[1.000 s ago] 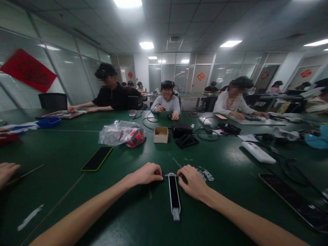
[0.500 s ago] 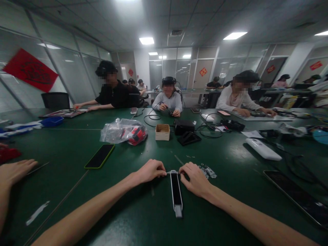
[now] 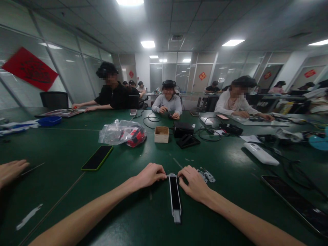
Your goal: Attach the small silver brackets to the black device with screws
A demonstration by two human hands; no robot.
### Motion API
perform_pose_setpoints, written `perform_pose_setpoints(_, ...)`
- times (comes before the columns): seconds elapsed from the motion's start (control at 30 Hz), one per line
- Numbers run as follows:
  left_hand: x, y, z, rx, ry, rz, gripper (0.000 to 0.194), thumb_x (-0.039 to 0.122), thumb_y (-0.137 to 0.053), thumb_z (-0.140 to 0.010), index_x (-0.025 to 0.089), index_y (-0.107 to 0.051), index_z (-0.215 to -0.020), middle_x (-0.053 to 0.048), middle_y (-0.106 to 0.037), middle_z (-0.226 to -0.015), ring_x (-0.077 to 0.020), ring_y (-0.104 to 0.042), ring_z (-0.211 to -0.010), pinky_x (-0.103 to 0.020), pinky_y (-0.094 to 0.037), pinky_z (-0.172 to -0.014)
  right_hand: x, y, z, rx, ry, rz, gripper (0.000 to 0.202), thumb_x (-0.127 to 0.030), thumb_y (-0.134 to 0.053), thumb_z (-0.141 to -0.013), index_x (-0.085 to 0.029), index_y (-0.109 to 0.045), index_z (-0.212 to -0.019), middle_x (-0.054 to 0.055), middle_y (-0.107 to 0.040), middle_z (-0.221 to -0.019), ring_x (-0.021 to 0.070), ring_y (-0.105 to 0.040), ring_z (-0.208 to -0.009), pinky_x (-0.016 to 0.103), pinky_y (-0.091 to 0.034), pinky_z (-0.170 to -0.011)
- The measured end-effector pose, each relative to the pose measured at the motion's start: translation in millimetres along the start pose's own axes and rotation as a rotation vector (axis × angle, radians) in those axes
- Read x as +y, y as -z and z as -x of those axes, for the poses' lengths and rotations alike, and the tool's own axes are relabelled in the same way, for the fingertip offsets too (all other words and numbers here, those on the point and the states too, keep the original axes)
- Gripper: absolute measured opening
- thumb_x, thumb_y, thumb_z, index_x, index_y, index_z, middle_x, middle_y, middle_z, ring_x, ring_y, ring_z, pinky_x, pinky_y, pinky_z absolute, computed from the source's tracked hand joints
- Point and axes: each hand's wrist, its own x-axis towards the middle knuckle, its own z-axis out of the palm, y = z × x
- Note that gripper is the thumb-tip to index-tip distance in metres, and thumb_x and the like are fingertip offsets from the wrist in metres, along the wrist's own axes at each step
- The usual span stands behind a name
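On the green table lies a long narrow device (image 3: pixel 174 195) with a black middle strip, a pale frame and a grey block at its near end. My left hand (image 3: pixel 151 175) is closed in a pinch at the left of its far end, on a tiny piece too small to name. On the other side, my right hand (image 3: pixel 194 183) has thumb and fingers pressed together at the far right corner; what they hold is hidden. Several small metal parts (image 3: pixel 208 175) lie just beyond my right hand.
A green-edged phone (image 3: pixel 97 158) lies left, near another person's hand (image 3: pixel 12 171). Ahead are a plastic bag with something red (image 3: pixel 122 133), a small open box (image 3: pixel 161 134) and a black stand (image 3: pixel 188 140). A white case (image 3: pixel 260 153), cables and a dark phone (image 3: pixel 294 203) lie right.
The view has shifted slightly, so the table's things sit a little lower and to the left. Both my hands stay at the device's far end, their grip much the same.
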Motion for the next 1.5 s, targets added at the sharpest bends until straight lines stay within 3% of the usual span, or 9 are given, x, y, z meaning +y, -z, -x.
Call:
perform_pose_setpoints(0.57, 7, -10.3, 2, 0.084, -0.023, -0.070, 0.026, 0.032, -0.049, -0.088, 0.015, -0.068, -0.083, -0.001, -0.068, -0.074, -0.0130, -0.061, -0.067, -0.020, -0.041, -0.063, 2, -4, -1, -0.012, 0.034, 0.024, 0.014, -0.015, -0.046, -0.085, -0.017, -0.060, -0.085, 0.005, -0.060, -0.083, 0.0168, -0.050, -0.075, 0.029, -0.040, -0.066)
perform_pose_setpoints(0.67, 9, -7.7, 2, 0.062, -0.022, -0.063, 0.027, 0.034, -0.048, -0.089, 0.015, -0.067, -0.084, -0.002, -0.067, -0.073, -0.0134, -0.061, -0.067, -0.020, -0.041, -0.063, -3, 5, -5, -0.078, 0.061, 0.104, 0.016, -0.019, -0.046, -0.086, -0.017, -0.062, -0.087, 0.006, -0.061, -0.084, 0.0174, -0.051, -0.076, 0.029, -0.040, -0.066)
perform_pose_setpoints(0.8, 10, -5.5, 2, 0.065, 0.020, -0.071, 0.027, 0.037, -0.051, -0.086, 0.015, -0.066, -0.086, -0.002, -0.066, -0.075, -0.0152, -0.060, -0.069, -0.022, -0.040, -0.059, -3, 33, -12, -0.221, 0.083, 0.178, 0.019, -0.027, -0.049, -0.085, -0.018, -0.064, -0.093, 0.007, -0.063, -0.090, 0.0201, -0.054, -0.081, 0.032, -0.040, -0.070)
perform_pose_setpoints(0.9, 6, -6.1, 1, 0.073, 0.017, -0.068, 0.029, 0.041, -0.050, -0.086, 0.015, -0.063, -0.085, -0.002, -0.063, -0.075, -0.0149, -0.057, -0.068, -0.022, -0.038, -0.057, 9, 61, -16, -0.342, 0.011, 0.195, 0.023, -0.033, -0.056, -0.081, -0.018, -0.065, -0.095, 0.008, -0.064, -0.092, 0.0221, -0.057, -0.082, 0.032, -0.041, -0.071)
perform_pose_setpoints(1.13, -5, -9.6, -2, 0.083, 0.009, -0.043, 0.032, 0.047, -0.048, -0.086, 0.016, -0.057, -0.082, 0.001, -0.056, -0.071, -0.0134, -0.051, -0.064, -0.021, -0.035, -0.055, 52, 107, -22, -0.438, -0.202, 0.262, 0.024, -0.030, -0.053, -0.082, -0.017, -0.064, -0.099, 0.009, -0.066, -0.094, 0.0221, -0.060, -0.085, 0.028, -0.041, -0.067)
perform_pose_setpoints(1.27, -2, -6.6, -2, 0.026, 0.006, 0.005, 0.031, 0.044, -0.046, -0.087, 0.016, -0.057, -0.085, 0.001, -0.057, -0.074, -0.0139, -0.052, -0.067, -0.022, -0.036, -0.057, 66, 110, -23, -0.549, -0.296, 0.233, 0.021, -0.023, -0.056, -0.080, -0.018, -0.065, -0.098, 0.008, -0.066, -0.094, 0.0200, -0.062, -0.080, 0.025, -0.040, -0.062)
perform_pose_setpoints(1.5, 3, -1.5, -3, -0.046, 0.014, 0.109, 0.020, 0.035, -0.050, -0.082, 0.015, -0.054, -0.083, 0.000, -0.056, -0.076, -0.0142, -0.052, -0.069, -0.022, -0.039, -0.061, 81, 95, -26, -0.575, -0.299, 0.206, 0.021, -0.019, -0.059, -0.077, -0.019, -0.066, -0.096, 0.006, -0.067, -0.088, 0.0162, -0.062, -0.075, 0.021, -0.039, -0.058)
